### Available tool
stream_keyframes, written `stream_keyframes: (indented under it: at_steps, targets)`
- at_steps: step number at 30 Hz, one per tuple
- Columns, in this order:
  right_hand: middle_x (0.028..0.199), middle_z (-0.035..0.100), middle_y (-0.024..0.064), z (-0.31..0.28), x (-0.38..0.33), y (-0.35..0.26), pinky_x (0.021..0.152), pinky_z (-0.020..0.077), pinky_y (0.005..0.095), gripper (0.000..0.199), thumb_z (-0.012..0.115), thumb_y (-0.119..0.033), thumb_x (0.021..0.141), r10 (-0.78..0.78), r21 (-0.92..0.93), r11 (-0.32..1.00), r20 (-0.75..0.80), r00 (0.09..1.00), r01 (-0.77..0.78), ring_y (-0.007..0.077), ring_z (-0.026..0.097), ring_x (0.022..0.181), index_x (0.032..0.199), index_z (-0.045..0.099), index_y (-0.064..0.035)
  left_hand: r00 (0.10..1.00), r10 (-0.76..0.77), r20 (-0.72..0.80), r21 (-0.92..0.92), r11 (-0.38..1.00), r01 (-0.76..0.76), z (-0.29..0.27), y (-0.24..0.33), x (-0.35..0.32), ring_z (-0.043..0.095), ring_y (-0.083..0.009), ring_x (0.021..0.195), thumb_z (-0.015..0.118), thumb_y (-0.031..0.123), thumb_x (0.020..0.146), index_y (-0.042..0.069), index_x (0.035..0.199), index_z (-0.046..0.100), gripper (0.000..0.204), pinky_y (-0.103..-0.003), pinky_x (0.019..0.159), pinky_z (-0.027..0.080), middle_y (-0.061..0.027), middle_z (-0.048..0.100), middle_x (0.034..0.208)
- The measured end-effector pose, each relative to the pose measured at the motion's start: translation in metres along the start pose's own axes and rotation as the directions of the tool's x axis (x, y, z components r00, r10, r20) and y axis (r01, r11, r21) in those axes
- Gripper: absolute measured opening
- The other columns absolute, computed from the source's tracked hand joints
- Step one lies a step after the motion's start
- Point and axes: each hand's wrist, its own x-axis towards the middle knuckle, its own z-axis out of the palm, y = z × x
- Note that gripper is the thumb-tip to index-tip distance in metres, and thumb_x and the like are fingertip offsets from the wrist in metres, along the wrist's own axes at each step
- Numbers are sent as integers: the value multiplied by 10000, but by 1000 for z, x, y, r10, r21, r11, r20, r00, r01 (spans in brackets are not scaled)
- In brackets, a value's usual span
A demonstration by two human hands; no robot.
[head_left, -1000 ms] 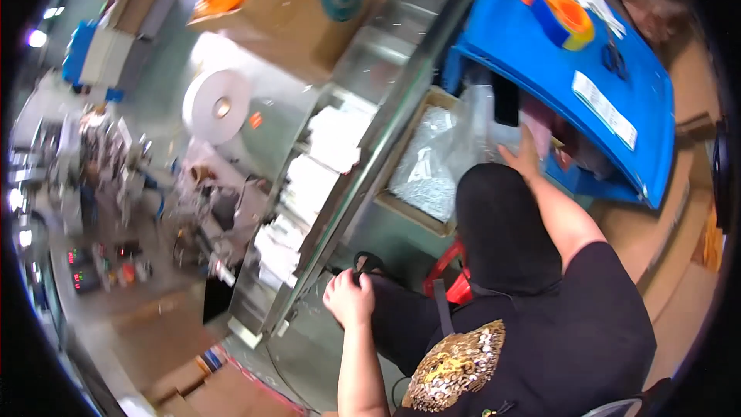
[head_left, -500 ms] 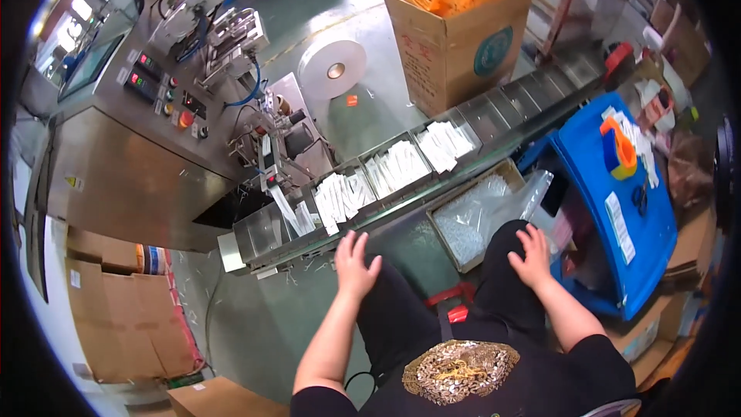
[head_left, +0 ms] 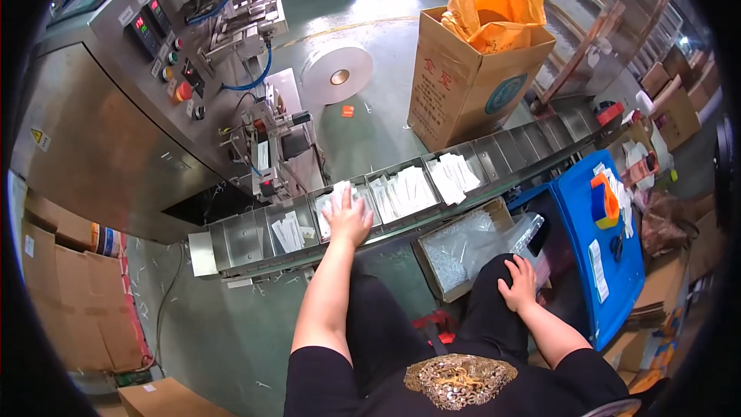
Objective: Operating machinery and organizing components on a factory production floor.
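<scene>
Grey factory floor is lying beneath a compartmented steel conveyor where the left hand, fingers spread, is pressing white sachets into a near-left compartment, while the right hand is resting loosely open on the knee, so refilling from the tray of packets seems next.

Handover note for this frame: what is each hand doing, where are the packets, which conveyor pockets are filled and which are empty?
Left hand: flat on white packets in a conveyor pocket.
Right hand: resting on the right knee, empty.
Supply: tray of clear packets in front of the knees.
Done: several middle pockets hold packet stacks.
Left: pockets at both ends look empty.
</scene>
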Motion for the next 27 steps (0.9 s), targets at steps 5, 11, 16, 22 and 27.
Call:
stream_keyframes:
  at_steps: [5,11,16,22,27]
  targets:
    - [1363,403,105,4,6,3,1031,270,478,545,631,-315,724,-13,11,1000,14,1000,13,362,320,1276,1228,523,-139,997,73,29,11,997,-73,3,1,9,274,-454,1294,543,425,825,154,1187,568,452,-672,990,224,-106,304,1456]
    - [1358,404,105,3,9,11,1030,273,479,547,635,-307,724,-8,47,999,16,1000,7,362,322,1273,1231,518,-140,997,74,24,-9,997,-74,-15,-35,-6,202,-501,1314,531,440,840,171,1256,533,496,-625,1030,228,-107,265,1478]
    - [1358,401,102,6,10,15,1029,275,474,551,634,-308,725,-23,36,999,6,1000,23,363,329,1266,1236,510,-144,984,-47,175,-71,996,60,-2,-6,3,164,-491,1332,489,414,877,198,1322,468,494,-679,993,225,-102,166,1512]
    - [1349,408,101,6,8,12,1027,278,469,545,636,-310,722,-37,28,999,-4,999,37,365,337,1256,1227,517,-144,956,-111,271,-90,986,140,-16,11,9,64,-457,1371,442,537,867,250,1389,384,598,-671,1029,129,-96,135,1524]
    - [1349,407,98,7,5,17,1024,278,475,541,630,-322,727,-33,39,999,-17,999,34,361,335,1257,1227,520,-147,936,-214,278,57,977,207,-33,4,-6,-11,-429,1386,413,625,838,239,1433,295,719,-635,1061,30,-126,95,1529]
